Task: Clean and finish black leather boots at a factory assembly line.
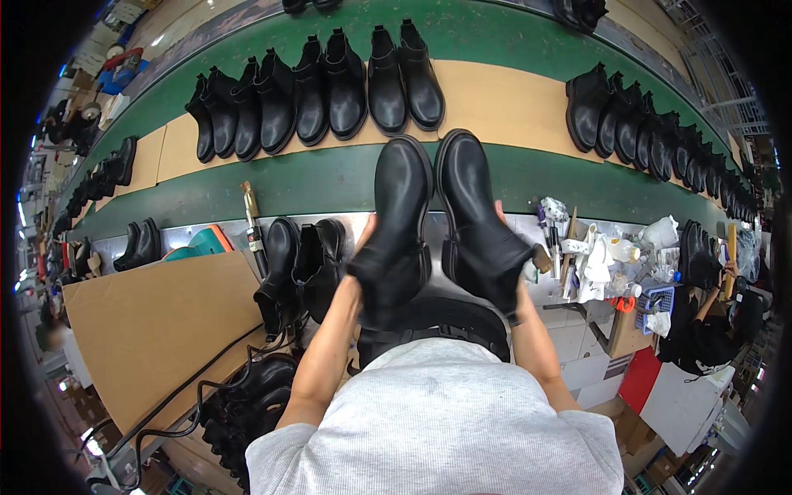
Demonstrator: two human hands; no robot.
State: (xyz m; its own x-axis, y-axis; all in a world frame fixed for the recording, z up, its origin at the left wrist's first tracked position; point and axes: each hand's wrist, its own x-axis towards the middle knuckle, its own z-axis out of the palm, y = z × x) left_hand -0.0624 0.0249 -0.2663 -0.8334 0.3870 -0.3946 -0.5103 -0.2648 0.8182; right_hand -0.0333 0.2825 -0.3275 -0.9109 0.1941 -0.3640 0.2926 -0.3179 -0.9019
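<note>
I hold up a pair of black leather ankle boots, side by side with toes pointing away from me and soles facing each other. My left hand [365, 229] grips the left boot [402, 186] from its outer side; most of its fingers are hidden behind the leather. Around the outer side of the right boot [468, 181] is my right hand [500, 213], also largely covered. Both boots hang in front of my waist, over the near edge of the green belt [322, 186], their toes close to a row of standing black boots [344, 87].
Cardboard sheets [503, 99] lie along the belt, with another boot row [631, 124] at right. On the metal ledge are a brush [249, 206], two boots [280, 256], bottles [624, 251] and a blue basket [655, 307]. A cardboard panel [165, 330] stands left. Another person [709, 326] works at far right.
</note>
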